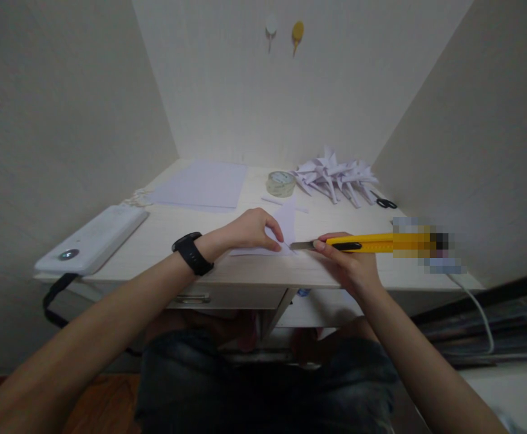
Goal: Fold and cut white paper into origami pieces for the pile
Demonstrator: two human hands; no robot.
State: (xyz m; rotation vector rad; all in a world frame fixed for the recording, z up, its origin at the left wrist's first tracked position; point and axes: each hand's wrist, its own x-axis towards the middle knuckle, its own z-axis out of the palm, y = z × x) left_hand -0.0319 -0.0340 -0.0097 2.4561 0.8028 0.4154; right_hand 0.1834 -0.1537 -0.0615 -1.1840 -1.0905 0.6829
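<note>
My left hand (pixel 258 231), with a black watch on its wrist, is closed in a pinch on a piece of white paper (pixel 286 218) near the desk's front edge. The paper looks folded into a triangle. In my right hand (pixel 351 259) is a yellow box cutter (pixel 367 242), gripped near its front with the blade out. The blade tip meets the paper's right corner, just beside my left fingertips. A thin rolled paper stick (pixel 285 205) lies behind the paper and is partly covered by it.
Behind stand a roll of clear tape (pixel 280 184) and a pile of paper pinwheels (pixel 335 175). Black-handled scissors (pixel 386 203) lie right of them. Paper sheets (pixel 200 184) rest at back left, near a white device (pixel 94 240). Walls enclose the desk (pixel 227 274) on three sides.
</note>
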